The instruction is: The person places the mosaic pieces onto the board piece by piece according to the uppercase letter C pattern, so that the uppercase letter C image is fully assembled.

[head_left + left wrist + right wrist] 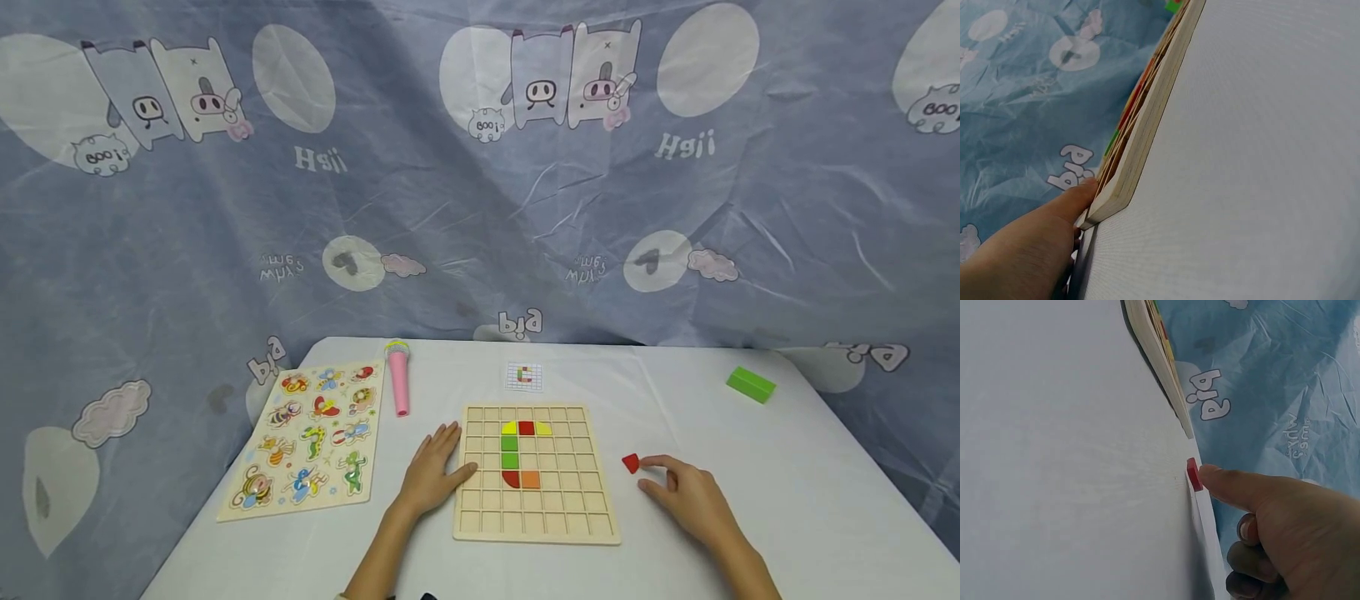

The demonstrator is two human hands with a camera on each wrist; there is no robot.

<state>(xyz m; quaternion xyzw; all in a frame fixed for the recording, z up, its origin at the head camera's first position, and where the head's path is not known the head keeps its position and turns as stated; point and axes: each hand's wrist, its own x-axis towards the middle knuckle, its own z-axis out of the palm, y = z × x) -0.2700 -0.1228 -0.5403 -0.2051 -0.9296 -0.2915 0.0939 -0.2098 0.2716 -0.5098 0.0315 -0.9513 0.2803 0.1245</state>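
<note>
A wooden grid board (480,525) lies flat in the middle of the table. Near its upper centre several coloured pieces form a C-like figure: yellow rounded ones on top around a red square (526,428), green squares (510,460) down the side, and a red rounded piece (512,479) beside an orange square (530,480) below. My left hand (431,475) rests along the board's left edge, thumb on the rim. Right of the board lies a loose red piece (631,463). The index fingertip of my right hand (693,500) touches its right side, with the thumb held apart.
A small pattern card (524,377) lies behind the board, showing a similar coloured figure. To the left are an insect picture puzzle (300,450) and a pink toy microphone (400,383). A green block (751,384) stands at the far right. A printed cloth hangs behind the table.
</note>
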